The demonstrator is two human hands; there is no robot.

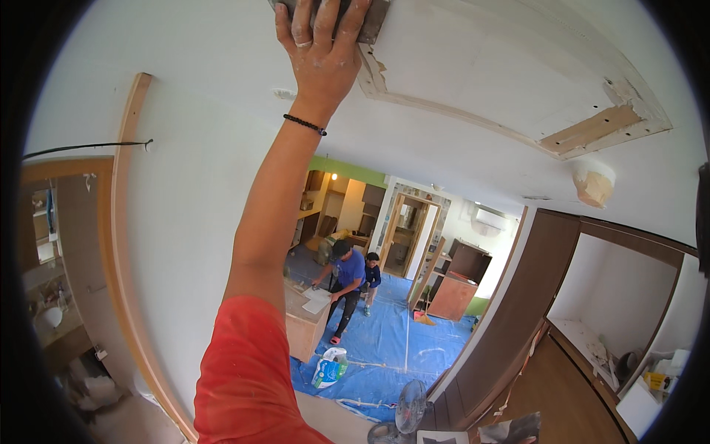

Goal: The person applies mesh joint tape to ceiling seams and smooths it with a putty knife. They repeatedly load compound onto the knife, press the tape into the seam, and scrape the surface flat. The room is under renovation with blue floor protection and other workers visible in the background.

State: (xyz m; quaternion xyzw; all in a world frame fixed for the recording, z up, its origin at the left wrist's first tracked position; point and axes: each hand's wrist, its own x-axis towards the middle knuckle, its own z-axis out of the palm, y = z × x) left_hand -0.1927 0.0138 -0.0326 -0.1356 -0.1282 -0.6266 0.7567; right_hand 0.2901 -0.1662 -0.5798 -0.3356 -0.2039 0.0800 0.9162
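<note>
My left hand (322,52), dusted with white and wearing a ring, reaches up to the ceiling at top centre, fingers over a flat grey tool (376,21) that it grips; the tool's far side is cut off by the frame's edge. Right of the hand is a rectangular ceiling section (494,59) with rough edges, peeled bits and a bare tan strip at one corner. A torn, paper-covered fitting (593,183) hangs below it. My right hand is out of view.
Two people (347,270) work at a box-like bench (303,333) on a blue sheet (403,348). A fan (410,403) stands below me. A timber post (127,133), doorway and black cable (89,146) are at left, a built-in cabinet (562,251) at right.
</note>
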